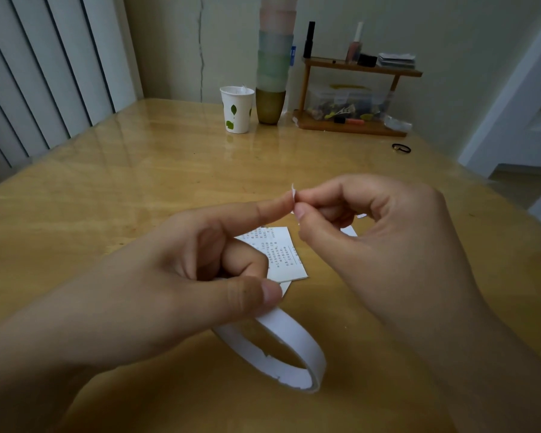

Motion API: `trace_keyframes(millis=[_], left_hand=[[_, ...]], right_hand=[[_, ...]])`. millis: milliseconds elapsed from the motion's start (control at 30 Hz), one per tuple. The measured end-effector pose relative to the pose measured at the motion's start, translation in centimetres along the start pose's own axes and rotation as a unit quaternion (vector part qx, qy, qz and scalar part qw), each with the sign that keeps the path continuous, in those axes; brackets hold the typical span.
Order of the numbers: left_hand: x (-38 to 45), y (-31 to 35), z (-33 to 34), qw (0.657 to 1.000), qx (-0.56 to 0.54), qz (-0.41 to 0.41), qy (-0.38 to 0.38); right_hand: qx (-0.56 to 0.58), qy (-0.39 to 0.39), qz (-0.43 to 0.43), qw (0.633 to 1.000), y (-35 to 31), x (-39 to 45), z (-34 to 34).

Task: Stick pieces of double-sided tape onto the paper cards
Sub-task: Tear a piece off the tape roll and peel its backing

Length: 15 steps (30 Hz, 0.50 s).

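Both hands raised: right hand (372, 226) pinches tape piece (293, 192) off left hand (200, 264) forefinger.

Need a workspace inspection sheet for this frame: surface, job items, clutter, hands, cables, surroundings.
Surface: glossy wooden table.
Job's things: tape roll near edge; printed paper card behind it; small tape piece between the fingertips.
Clutter: paper cup, stacked cups, wooden shelf, hair tie.
Hands: left hand touches the piece with its forefinger; right hand pinches it.
Cables: nothing seen.
Surroundings: cracked wall, vertical blinds.
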<state>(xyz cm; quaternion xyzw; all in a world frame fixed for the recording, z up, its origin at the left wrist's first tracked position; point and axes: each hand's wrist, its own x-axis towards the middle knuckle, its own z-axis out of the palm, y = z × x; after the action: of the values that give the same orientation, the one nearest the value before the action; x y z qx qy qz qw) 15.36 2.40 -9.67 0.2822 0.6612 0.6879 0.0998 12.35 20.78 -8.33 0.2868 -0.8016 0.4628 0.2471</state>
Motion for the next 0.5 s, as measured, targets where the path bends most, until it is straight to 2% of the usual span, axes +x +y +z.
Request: trace_keyframes(millis=[233,500], left_hand=[[0.02,-0.12,0.31,0.998,0.061,-0.023,0.008],[0.04,0.00,0.11,1.000,0.023,-0.008,-0.007]], right_hand=[[-0.043,0.018,-0.025,0.999,0.22,-0.17,0.28],[0.014,0.015,0.019,1.000,0.25,0.01,0.17]])
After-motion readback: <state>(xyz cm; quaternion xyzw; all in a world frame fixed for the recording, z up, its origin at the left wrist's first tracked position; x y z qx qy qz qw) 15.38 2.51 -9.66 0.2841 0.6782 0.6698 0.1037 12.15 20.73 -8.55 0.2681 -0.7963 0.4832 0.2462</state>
